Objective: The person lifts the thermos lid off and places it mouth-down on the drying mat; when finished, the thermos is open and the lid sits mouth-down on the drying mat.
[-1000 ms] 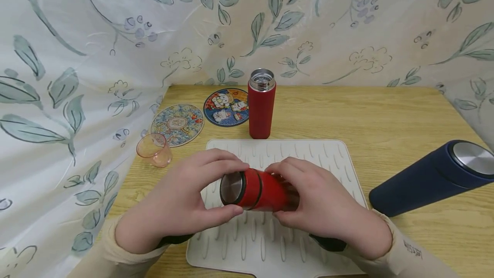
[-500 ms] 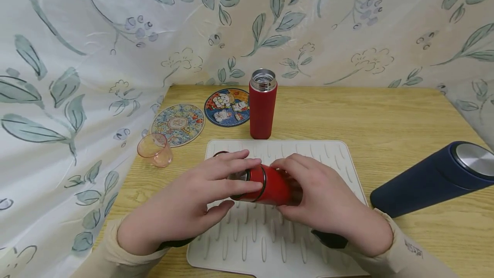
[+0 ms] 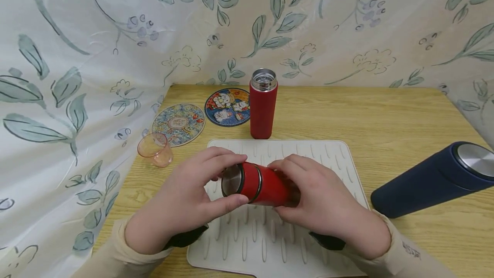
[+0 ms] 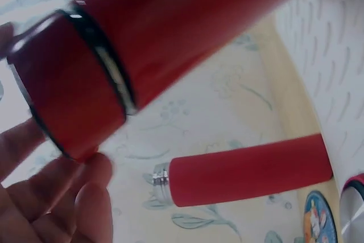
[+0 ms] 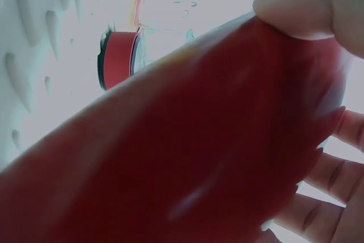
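A glossy red thermos with a steel-topped lid lies tilted over the white ridged mat, its lid pointing left toward me. My right hand grips its body, thumb on the near side and fingers over the far side. At the lid, my left hand pinches with thumb and fingertips; the left wrist view shows fingers at the lid's rim. Behind the mat stands a matte red thermos, its steel mouth uncovered. A loose red lid rests on the mat in the right wrist view.
A navy thermos stands on the right of the wooden table. On the left are a pink clear cup and two round patterned coasters, one pale and one blue. A floral cloth hangs behind.
My left hand's fingers lifted and stretched over the lid half a second ago; now they are back around it with the thumb. My right hand keeps hold of the glossy thermos.
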### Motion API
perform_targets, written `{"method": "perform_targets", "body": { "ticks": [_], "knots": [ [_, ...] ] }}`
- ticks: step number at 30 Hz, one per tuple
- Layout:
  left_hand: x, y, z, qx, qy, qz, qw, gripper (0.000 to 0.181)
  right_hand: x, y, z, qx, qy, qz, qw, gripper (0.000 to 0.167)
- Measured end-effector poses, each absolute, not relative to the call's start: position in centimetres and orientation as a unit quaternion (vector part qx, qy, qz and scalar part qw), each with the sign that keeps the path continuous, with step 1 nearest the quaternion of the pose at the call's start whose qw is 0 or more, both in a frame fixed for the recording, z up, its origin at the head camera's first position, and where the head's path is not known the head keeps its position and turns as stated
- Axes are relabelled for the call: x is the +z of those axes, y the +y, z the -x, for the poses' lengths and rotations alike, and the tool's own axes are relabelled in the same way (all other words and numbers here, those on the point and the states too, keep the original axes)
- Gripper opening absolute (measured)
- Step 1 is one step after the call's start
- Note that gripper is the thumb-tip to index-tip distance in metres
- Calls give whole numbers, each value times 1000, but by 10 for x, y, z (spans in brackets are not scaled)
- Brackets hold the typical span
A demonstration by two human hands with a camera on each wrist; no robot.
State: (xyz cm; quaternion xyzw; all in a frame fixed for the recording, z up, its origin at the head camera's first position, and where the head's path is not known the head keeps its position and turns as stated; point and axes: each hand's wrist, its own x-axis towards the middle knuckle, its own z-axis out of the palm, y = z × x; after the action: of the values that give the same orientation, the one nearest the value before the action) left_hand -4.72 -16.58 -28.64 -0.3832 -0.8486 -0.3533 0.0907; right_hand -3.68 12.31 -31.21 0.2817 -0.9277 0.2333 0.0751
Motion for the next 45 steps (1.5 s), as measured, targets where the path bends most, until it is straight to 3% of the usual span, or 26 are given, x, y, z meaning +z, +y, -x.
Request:
{"method": "perform_targets", "body": {
  "ticks": [5,11,17,25,30,35,45],
  "knots": [
    [-289,-170,48,-322,-825,453,104,76,-311,126,37,228,-926,-289,89,78],
    [-290,-172,47,-320,-798,502,91,69,-309,128,38,221,-928,-287,87,79],
    [-290,-172,50,-348,-778,511,112,67,-310,127,37,225,-928,-285,83,80],
    [-293,-171,49,-372,-818,432,75,63,-315,127,38,217,-928,-287,94,80],
    [-297,-170,51,-400,-833,371,89,61,-318,132,43,228,-929,-274,95,82],
    [-297,-173,51,-398,-843,345,106,59,-316,141,51,288,-926,-225,90,87],
    [-309,-164,57,-328,-879,339,73,58,-318,152,82,477,-869,-17,128,92]
  ]
}}
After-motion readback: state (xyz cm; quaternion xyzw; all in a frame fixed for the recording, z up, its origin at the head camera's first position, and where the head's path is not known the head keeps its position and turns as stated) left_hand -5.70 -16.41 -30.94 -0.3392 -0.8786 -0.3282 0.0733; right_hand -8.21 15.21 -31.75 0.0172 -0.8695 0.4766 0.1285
